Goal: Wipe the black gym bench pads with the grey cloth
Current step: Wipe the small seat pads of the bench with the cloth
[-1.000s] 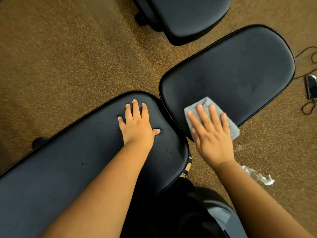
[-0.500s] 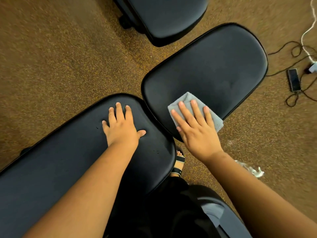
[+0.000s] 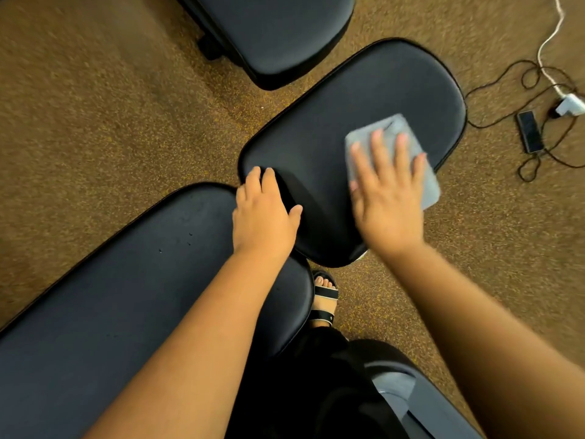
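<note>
The long black padded vinyl bench pad (image 3: 120, 296) is lying near left, under my left forearm. Just beyond it, the shorter rounded black seat pad (image 3: 364, 99) is stretching far right. I am pressing my right hand (image 3: 387, 198), fingers straight and spread, flat on the folded grey cloth (image 3: 392, 129) on that pad's right side. My left hand (image 3: 264, 213) is curling over its near-left edge.
</note>
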Demonstrator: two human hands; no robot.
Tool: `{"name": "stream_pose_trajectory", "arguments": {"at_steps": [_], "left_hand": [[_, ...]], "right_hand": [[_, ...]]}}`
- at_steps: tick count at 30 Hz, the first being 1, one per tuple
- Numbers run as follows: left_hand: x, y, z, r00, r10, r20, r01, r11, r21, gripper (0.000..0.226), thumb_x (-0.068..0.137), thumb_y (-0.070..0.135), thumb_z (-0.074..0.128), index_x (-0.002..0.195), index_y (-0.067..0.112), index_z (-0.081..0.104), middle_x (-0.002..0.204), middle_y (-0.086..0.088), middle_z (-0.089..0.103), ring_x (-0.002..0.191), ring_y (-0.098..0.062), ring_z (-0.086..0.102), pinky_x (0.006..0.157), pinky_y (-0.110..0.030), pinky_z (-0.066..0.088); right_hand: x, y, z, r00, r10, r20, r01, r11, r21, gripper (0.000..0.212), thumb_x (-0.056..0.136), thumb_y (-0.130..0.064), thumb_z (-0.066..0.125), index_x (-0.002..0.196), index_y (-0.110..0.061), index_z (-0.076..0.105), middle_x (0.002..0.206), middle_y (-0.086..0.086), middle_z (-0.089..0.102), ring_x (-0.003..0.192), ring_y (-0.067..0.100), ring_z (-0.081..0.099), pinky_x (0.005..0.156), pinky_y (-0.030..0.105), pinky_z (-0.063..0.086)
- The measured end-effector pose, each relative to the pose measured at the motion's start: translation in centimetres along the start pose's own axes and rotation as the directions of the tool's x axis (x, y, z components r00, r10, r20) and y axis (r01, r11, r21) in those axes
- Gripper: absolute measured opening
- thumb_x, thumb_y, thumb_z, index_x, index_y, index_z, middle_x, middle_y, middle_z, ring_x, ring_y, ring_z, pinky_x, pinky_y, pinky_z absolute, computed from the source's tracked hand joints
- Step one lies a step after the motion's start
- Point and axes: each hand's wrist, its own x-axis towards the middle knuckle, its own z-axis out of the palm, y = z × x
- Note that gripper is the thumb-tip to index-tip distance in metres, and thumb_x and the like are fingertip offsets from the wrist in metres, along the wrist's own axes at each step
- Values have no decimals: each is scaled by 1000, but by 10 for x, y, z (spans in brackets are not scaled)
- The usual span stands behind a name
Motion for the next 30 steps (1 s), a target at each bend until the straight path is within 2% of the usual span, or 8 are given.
{"name": "stream_pose_trajectory", "arguments": {"at_steps": [3, 8, 13, 17, 20, 24, 27, 30], "left_hand": [[-3, 0, 6, 1000, -1, 1, 1, 1000, -7, 77, 91, 38, 61, 152, 16, 19, 159, -2, 10, 144, -24, 17, 110, -39, 31], [-6, -3, 8, 999, 31, 18, -32, 999, 34, 81, 91, 39, 61, 153, 16, 14, 160, -2, 5, 145, -23, 13, 110, -37, 31], [-3, 5, 12, 1000, -13, 26, 11, 998, 55, 82, 91, 34, 62, 153, 14, 12, 160, -4, 3, 145, -25, 11, 109, -35, 32], [0, 7, 14, 999, -20, 29, 18, 997, 77, 83, 91, 34, 62, 153, 13, 11, 160, -6, 4, 145, -26, 11, 108, -34, 34], [0, 6, 13, 999, -8, 32, 6, 997, 81, 82, 91, 35, 62, 152, 13, 12, 160, -6, 4, 144, -26, 11, 107, -35, 34], [-1, 0, 13, 1000, 23, 7, -24, 997, 80, 83, 90, 38, 63, 152, 14, 13, 159, -4, 6, 143, -25, 14, 107, -35, 34], [-2, -2, 15, 1000, 27, 1, -27, 996, 87, 84, 90, 40, 62, 152, 15, 12, 159, -4, 6, 142, -24, 15, 106, -35, 36], [-2, -2, 16, 1000, 23, -5, -23, 996, 90, 83, 91, 41, 61, 153, 16, 11, 159, -4, 5, 142, -24, 14, 106, -34, 36]], "right_hand": [[-46, -14, 13, 980, -184, 74, 185, 983, -11, 53, 103, -34, 35, 154, -24, 23, 161, 4, 18, 149, 35, 10, 118, 56, 12], [-31, 13, 5, 956, -283, 73, 286, 957, -41, 52, 103, -36, 34, 153, -27, 25, 161, 2, 20, 149, 31, 12, 120, 50, 9], [28, 33, -11, 998, -59, -28, 59, 998, -25, 50, 104, -41, 29, 152, -27, 28, 160, 5, 23, 148, 35, 14, 119, 51, 6], [33, 11, -7, 992, 105, -67, -104, 994, 24, 51, 103, -37, 32, 152, -24, 28, 160, 8, 21, 147, 39, 13, 118, 55, 4], [-8, -20, 8, 995, -101, 13, 101, 995, -8, 55, 100, -32, 39, 153, -23, 26, 161, 7, 20, 147, 40, 12, 118, 56, 6], [-40, -14, 13, 930, -351, 115, 356, 934, -28, 53, 102, -33, 35, 153, -26, 25, 161, 3, 19, 149, 33, 11, 119, 53, 10], [-7, 7, 3, 936, -340, 86, 346, 935, -76, 51, 101, -36, 35, 151, -27, 30, 159, 3, 25, 147, 32, 19, 118, 52, 15], [44, 30, -13, 984, -180, -4, 179, 980, -92, 50, 102, -39, 31, 150, -27, 31, 159, 5, 27, 146, 36, 21, 117, 54, 11]]}}
